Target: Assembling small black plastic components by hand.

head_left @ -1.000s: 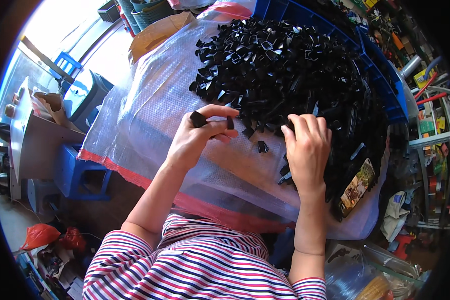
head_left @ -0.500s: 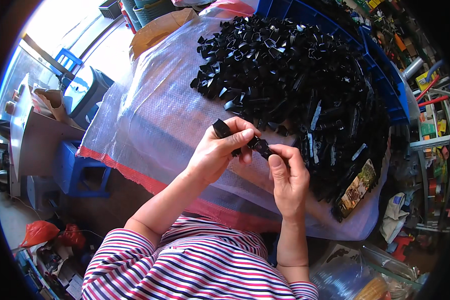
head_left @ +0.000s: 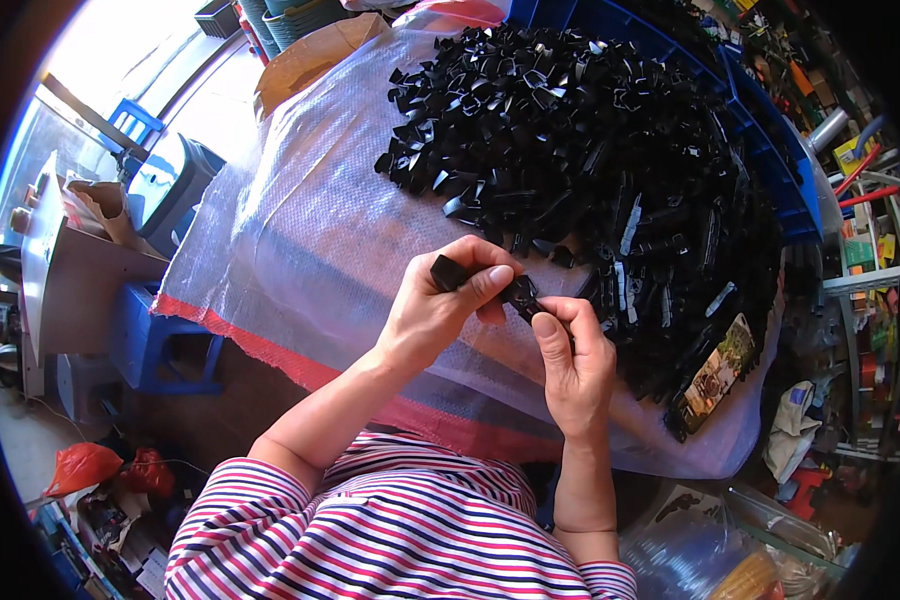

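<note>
My left hand [head_left: 432,300] pinches a small black plastic piece between thumb and fingers. A square black end [head_left: 449,272] sticks out past the left knuckles. Just right of the left fingertips, my right hand [head_left: 578,360] grips a dark part [head_left: 524,296] between thumb and forefinger. The two held parts meet, or nearly so; whether they are joined I cannot tell. Beyond my hands lies a large heap of black plastic pieces [head_left: 540,130], some folded like clips, with longer strips [head_left: 632,225] toward its right side.
A translucent woven sheet [head_left: 300,230] with a red edge spreads under the heap. Blue crates [head_left: 770,140] border it at the far right. A phone-like slab with a patterned face [head_left: 718,375] lies at the heap's near right. A blue stool [head_left: 160,345] stands left; shelves [head_left: 865,285] crowd the right.
The square end by my left hand has turned slightly and its fingers have curled in a little. My right hand has barely shifted. The view has moved a touch.
</note>
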Motion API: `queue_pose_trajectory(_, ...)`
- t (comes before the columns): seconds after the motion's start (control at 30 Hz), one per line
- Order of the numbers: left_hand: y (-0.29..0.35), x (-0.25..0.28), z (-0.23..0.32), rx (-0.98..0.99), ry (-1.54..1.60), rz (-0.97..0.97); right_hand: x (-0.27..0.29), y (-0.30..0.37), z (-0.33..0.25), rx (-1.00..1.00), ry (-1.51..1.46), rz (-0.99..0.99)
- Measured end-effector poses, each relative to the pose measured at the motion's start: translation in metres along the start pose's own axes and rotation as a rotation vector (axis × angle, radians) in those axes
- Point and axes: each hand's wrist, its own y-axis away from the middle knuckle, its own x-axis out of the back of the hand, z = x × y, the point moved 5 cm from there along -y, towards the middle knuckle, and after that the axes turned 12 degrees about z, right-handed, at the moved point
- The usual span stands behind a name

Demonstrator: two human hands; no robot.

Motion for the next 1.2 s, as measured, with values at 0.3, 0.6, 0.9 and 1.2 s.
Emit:
queue_pose_trajectory(0.3, 0.027, -0.004, 0.008, -0.25, -0.25, 0.191, -0.024, 0.009, -0.011, 0.002, -0.065, 0.098)
queue_pose_trajectory(0.6, -0.006, 0.022, 0.008, 0.256, 0.712, -0.052, -0.018, -0.07, -0.019, 0.597, 0.608, -0.005)
queue_pose_trajectory(0.9, -0.02, 0.02, 0.013, -0.431, -0.44, 0.156, -0.005, -0.064, -0.024, 0.738, 0.725, 0.088)
queue_pose_trajectory(1.2, -0.012, -0.02, 0.007, -0.857, -1.383, -0.015, 0.01, -0.019, -0.004, 0.089, 0.083, 0.077)
